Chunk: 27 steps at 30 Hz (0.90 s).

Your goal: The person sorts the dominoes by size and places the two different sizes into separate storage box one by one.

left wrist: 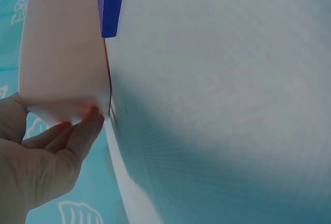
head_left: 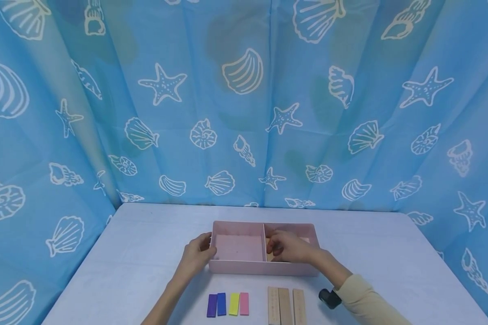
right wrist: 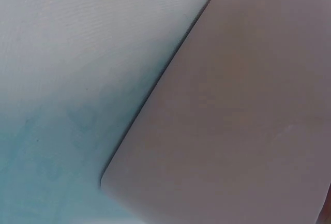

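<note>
A pink two-compartment box (head_left: pixel 244 267) lies lengthwise across the white table. At its left end my left hand (head_left: pixel 197 253) grips the wall, thumb at the rim and fingers against the outside, as the left wrist view also shows. My right hand (head_left: pixel 290 247) reaches into the right compartment, its fingers curled at a wooden block (head_left: pixel 269 256) beside the divider. Most of that block is hidden by the hand. In the right wrist view the box's outer wall (right wrist: pixel 232 105) fills much of the picture, and the fingers' work is out of sight.
In front of the box lie purple (head_left: pixel 212 306), blue (head_left: pixel 221 304), yellow (head_left: pixel 233 304) and pink (head_left: pixel 244 304) flat blocks. Right of them are three wooden blocks (head_left: pixel 284 307). A black device (head_left: pixel 330 299) sits at the right wrist. A blue shell-patterned curtain (head_left: pixel 244 117) surrounds the table.
</note>
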Available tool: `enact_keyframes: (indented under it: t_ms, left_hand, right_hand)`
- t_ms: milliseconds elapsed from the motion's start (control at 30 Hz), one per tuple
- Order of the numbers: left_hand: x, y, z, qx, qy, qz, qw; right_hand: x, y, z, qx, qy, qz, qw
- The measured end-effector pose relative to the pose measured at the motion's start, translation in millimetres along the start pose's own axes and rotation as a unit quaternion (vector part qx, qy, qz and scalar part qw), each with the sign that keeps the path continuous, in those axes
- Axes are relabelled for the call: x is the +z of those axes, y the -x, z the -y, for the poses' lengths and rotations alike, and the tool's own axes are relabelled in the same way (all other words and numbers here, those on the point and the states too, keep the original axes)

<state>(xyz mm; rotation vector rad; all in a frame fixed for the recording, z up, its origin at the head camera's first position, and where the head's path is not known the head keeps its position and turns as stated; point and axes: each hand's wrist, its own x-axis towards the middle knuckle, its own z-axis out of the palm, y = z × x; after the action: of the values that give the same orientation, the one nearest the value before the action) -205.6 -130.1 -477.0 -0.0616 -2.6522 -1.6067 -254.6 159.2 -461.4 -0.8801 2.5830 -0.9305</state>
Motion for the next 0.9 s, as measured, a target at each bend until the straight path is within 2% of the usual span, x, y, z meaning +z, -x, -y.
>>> enact_keyframes:
  t_ms: [300, 533, 900]
  left_hand:
    - [2.0, -0.4, 1.6, -0.001, -0.006, -0.002, 1.0000]
    - [2.8, -1.4, 1.9, -0.012, -0.003, -0.002, 0.9999]
    - [1.6, -1.8, 1.6, -0.011, -0.004, -0.005, 0.9999]
  right_hand:
    - [-4.0, 6.2, -2.5, -0.013, 0.000, -0.004, 0.9999]
    - [-4.9, 13.7, -7.2, -0.005, -0.019, -0.016, 0.9997]
    - [-27.1, 31.3, 0.5, -0.026, -0.023, -0.010, 0.9994]
